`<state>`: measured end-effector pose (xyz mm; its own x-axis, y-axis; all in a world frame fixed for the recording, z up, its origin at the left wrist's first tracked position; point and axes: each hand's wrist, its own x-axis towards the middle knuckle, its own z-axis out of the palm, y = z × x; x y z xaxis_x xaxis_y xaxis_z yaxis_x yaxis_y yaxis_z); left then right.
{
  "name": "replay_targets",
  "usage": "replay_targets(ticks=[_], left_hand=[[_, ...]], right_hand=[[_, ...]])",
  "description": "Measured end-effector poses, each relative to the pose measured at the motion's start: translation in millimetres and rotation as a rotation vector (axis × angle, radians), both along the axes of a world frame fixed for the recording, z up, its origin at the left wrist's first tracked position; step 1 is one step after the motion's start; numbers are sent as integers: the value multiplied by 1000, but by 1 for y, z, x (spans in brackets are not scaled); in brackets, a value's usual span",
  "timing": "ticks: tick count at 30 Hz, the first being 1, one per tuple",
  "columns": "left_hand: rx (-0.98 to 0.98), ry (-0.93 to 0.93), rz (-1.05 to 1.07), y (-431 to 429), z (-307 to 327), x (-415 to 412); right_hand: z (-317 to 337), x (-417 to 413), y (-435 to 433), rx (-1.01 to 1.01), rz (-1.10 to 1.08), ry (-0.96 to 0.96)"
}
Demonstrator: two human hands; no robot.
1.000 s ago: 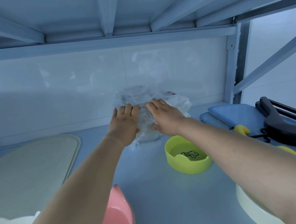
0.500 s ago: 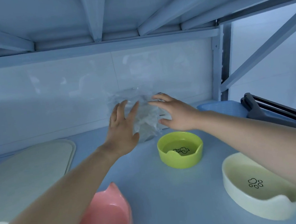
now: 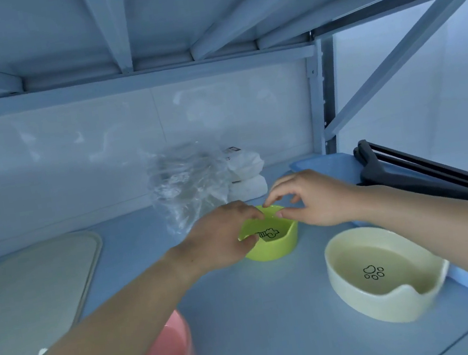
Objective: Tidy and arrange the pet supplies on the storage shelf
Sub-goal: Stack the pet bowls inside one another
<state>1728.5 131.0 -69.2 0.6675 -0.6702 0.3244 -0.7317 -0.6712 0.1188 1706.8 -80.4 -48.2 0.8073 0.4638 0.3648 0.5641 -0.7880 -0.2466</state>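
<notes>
Fingers [image 3: 281,189] left the bag [image 3: 188,184] for green bowl [image 3: 279,248]

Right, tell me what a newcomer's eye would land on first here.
The lime-green plastic pet bowl at the centre of the blue shelf, the left hand gripping its near rim, the right hand at its far rim. Then the cream paw-print bowl front right and pink fishbone-print bowl front left, with a crumpled clear plastic bag behind.

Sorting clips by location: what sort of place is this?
Probably a storage corner: a metal rack shelf against a tiled wall, holding pet dishes, a green bowl, cream bowl and pink bowl.
</notes>
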Motion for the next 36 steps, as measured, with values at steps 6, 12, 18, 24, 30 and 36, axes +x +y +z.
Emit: replay_targets(ticks=[6,12,18,24,30,36], left_hand=[[119,13,28,-13,-5,2],[167,45,75,-23,-7,5],[146,58,126,-25,-11,2],[199,43,194,-31,-17,-13],[195,76,266,-25,-22,-32],[208,48,297,-19,-23,-47]], right_hand=[[-9,-10,-23,-16,-44,54],[-9,-17,-44,-72,-3,58],[-1,-14,-60,-49,52,46],[-17,-3,-45,-117,137,72],[-28,0,-35,-151,192,105],[-27,-23,-37,-156,180,150]])
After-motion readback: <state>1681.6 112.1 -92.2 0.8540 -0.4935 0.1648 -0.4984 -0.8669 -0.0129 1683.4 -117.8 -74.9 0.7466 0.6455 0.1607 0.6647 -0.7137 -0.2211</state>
